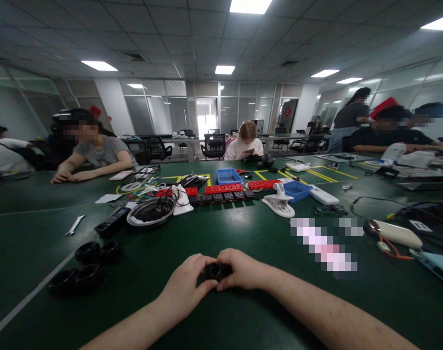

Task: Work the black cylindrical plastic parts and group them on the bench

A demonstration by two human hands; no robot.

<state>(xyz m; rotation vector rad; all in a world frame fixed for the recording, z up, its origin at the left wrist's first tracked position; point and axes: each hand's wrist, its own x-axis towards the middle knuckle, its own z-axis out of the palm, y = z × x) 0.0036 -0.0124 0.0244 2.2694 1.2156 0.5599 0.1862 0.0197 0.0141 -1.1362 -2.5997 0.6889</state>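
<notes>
Both of my hands meet low in the middle of the view around a small black round part with a hole in its face [214, 270]. My left hand [186, 281] grips it from the left with thumb and fingers curved. My right hand [239, 270] closes on it from the right, fingertips touching those of the left. The fingers cover much of the part, so its full shape is hidden. Off to the left lie several black tyre-like rings [90, 277], in two pairs on the green table [151, 311].
Behind the rings are a wrench [75, 225], a black box [112, 222] and a metal bowl [151, 212]. Red power strips [223, 188], blue trays [228, 176] and a white clip stand [279, 201] lie farther back. A power bank [398, 234] sits right. Several people sit around.
</notes>
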